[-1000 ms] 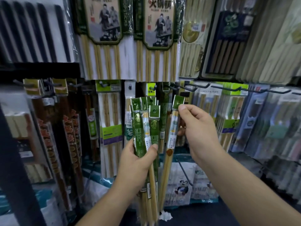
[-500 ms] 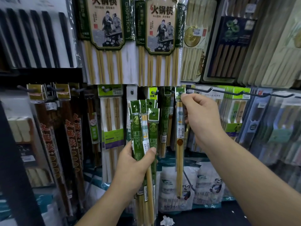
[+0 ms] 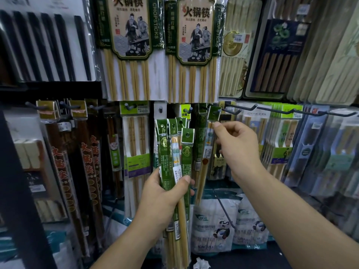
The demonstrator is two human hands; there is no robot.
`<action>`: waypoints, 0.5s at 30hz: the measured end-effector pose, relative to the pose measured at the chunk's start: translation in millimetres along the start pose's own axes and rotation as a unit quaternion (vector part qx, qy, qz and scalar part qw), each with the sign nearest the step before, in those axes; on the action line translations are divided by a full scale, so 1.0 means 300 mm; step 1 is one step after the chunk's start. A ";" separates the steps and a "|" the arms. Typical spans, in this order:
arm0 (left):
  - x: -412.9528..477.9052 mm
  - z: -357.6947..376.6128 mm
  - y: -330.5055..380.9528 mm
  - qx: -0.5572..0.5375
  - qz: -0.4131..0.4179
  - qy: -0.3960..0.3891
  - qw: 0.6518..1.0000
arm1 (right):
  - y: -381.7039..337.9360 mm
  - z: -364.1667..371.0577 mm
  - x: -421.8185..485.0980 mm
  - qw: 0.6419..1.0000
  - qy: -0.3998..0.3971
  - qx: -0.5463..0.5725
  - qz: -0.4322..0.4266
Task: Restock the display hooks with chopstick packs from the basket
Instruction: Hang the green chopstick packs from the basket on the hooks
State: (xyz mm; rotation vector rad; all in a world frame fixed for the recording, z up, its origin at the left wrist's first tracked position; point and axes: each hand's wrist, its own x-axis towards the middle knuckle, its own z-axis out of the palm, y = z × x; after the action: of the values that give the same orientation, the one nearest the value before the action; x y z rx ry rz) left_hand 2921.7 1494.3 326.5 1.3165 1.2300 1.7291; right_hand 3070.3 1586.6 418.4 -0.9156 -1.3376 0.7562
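Observation:
My left hand (image 3: pixel 165 193) grips a bundle of narrow green-headed chopstick packs (image 3: pixel 175 152), held upright in front of the lower hook row. One more green-headed pack (image 3: pixel 213 115) hangs by its hole on a dark display hook (image 3: pixel 218 110), just right of the bundle. My right hand (image 3: pixel 239 146) is just below and right of that hook. Its thumb tip touches the lower edge of the pack's header, and its fingers are loosely curled around nothing. The basket is out of view.
Large chopstick packs (image 3: pixel 194 45) hang in the row above. Long bare hooks (image 3: pixel 287 111) jut out at the right over more packs. Dark red-lettered packs (image 3: pixel 87 162) hang at the left. Bagged goods with panda prints (image 3: pixel 219 226) sit below.
My right hand lifted the single pack up to the hook and hung it there, then dropped slightly away from the hook. The left hand kept its bundle almost still.

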 end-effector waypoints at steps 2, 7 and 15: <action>0.001 -0.001 0.000 -0.005 -0.001 -0.003 1.000 | 0.008 -0.004 -0.032 1.000 0.011 -0.003 -0.008; -0.008 0.014 0.007 -0.032 0.000 0.000 0.999 | -0.018 0.009 -0.120 0.989 -0.144 0.028 -0.017; -0.011 0.019 0.015 -0.040 0.030 0.013 0.999 | -0.040 0.013 -0.158 0.983 -0.167 0.069 -0.031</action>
State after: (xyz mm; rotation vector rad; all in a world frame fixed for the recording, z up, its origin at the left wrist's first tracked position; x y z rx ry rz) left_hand 2928.4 1491.3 330.0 1.3002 1.1343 1.8223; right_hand 3061.1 1539.9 407.1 -0.6519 -1.5766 0.9705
